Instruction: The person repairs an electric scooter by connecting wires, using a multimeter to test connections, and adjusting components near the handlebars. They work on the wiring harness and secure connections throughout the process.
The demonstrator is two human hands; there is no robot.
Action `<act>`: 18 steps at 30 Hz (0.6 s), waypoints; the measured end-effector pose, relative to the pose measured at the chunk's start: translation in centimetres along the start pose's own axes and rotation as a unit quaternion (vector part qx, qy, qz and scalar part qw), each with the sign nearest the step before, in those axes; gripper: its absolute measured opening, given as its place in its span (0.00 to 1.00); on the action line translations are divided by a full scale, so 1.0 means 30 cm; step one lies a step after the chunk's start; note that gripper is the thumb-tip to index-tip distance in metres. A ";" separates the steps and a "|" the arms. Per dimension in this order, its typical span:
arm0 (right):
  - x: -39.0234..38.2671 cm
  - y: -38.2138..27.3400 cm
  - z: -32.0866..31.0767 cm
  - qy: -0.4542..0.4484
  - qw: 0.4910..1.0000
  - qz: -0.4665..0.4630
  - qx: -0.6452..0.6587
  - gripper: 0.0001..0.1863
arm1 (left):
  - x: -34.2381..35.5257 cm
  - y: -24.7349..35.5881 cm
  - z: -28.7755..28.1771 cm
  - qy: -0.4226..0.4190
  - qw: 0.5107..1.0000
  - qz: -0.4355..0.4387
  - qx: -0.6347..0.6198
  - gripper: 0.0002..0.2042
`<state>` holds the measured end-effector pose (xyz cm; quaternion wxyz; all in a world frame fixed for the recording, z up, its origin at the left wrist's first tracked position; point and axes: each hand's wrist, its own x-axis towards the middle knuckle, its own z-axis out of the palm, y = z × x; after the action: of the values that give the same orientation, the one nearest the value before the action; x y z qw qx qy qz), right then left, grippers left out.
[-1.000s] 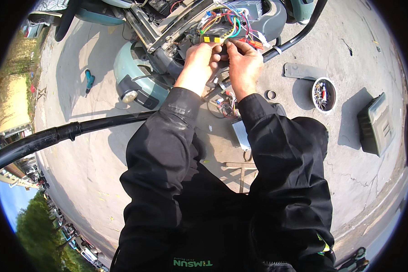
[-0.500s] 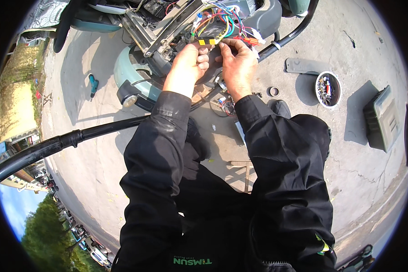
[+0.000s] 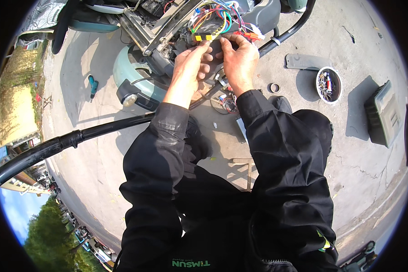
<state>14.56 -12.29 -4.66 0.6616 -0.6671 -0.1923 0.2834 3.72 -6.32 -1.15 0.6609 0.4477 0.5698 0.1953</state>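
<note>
A yellow-and-black connector block (image 3: pixel 203 37) sits at the near end of a bundle of coloured wires (image 3: pixel 226 20). My left hand (image 3: pixel 188 68) has its uppermost digit against the block's lower edge, pinching it there. Its other fingers are curled below. To the right, my right hand (image 3: pixel 239 61) is closed, thumb and forefinger together at the block's right end. What lies between those fingertips is too small to make out. Red connectors (image 3: pixel 250 36) and white plugs sit just beyond its knuckles.
The partly stripped vehicle has a metal frame (image 3: pixel 172 27), pale green fender (image 3: pixel 127 72), lamp (image 3: pixel 129 99) and long black tube (image 3: pixel 99 130). On the concrete are a teal power tool (image 3: pixel 93 86), a metal ring (image 3: pixel 274 88), a white bucket rim (image 3: pixel 338 93) around small parts, and a dark bin (image 3: pixel 380 113).
My left hand has shifted slightly down, its fingers looser, so more of the connector block shows. The block has tilted a little and moved slightly up. My right hand stays nearly in place.
</note>
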 end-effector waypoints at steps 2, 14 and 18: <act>0.001 0.007 -0.003 -0.005 0.999 -0.019 -0.026 0.10 | 0.002 -0.013 -0.010 0.032 0.998 0.050 -0.006 0.14; 0.003 0.053 0.016 0.025 0.986 -0.135 -0.094 0.09 | 0.067 0.022 -0.023 0.002 0.994 -0.003 -0.106 0.12; -0.020 0.071 0.036 0.030 0.975 -0.159 -0.153 0.07 | 0.116 0.051 -0.064 -0.091 0.979 -0.071 -0.170 0.07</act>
<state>13.17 -11.92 -6.65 0.5936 -0.7296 -0.3169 0.1220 3.28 -2.15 -1.83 0.7887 0.3033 0.4959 0.2001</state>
